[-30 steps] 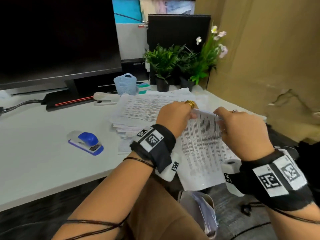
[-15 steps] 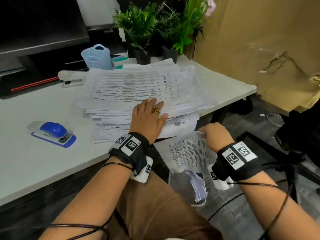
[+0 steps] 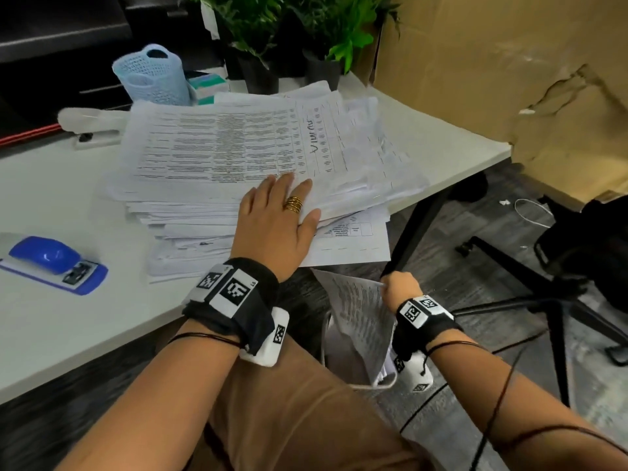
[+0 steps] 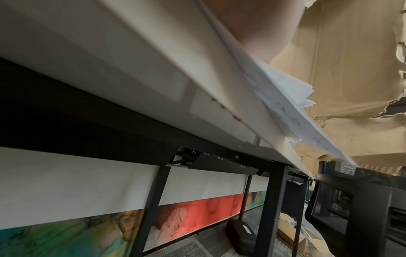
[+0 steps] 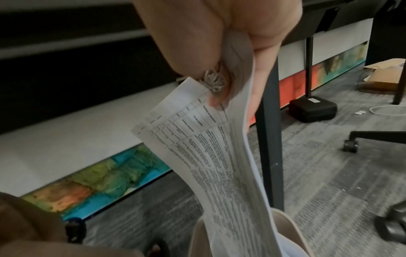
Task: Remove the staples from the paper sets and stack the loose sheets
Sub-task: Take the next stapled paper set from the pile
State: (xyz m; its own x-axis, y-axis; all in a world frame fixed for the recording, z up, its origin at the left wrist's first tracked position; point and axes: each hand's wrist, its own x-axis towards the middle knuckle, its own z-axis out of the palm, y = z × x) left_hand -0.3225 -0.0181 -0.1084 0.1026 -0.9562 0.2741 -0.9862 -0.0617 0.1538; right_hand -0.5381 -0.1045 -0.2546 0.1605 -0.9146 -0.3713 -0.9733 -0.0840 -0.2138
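A thick stack of printed sheets (image 3: 238, 147) lies on the white table (image 3: 68, 317), its corners overhanging the front edge (image 4: 292, 90). My left hand (image 3: 275, 222) rests flat on the stack's near side, fingers straight; in the left wrist view only its underside (image 4: 252, 22) shows. Below the table edge my right hand (image 3: 399, 288) pinches the top of a printed paper set (image 3: 360, 317). The set (image 5: 215, 156) hangs down from my right hand (image 5: 228, 93), and its lower end dips into a white bin (image 5: 285, 219) on the floor. No staple is visible.
A blue stapler (image 3: 54, 263) sits at the table's left, a white stapler (image 3: 91, 120) and a light-blue mesh basket (image 3: 153, 76) behind the stack. Potted plants (image 3: 289, 28) stand at the back. A black table leg (image 3: 418, 226) and a chair base (image 3: 543, 300) are to the right.
Both hands held the paper set above the table. My left hand let go and came down flat on the stack; my right hand lowered the set below the table edge into the bin.
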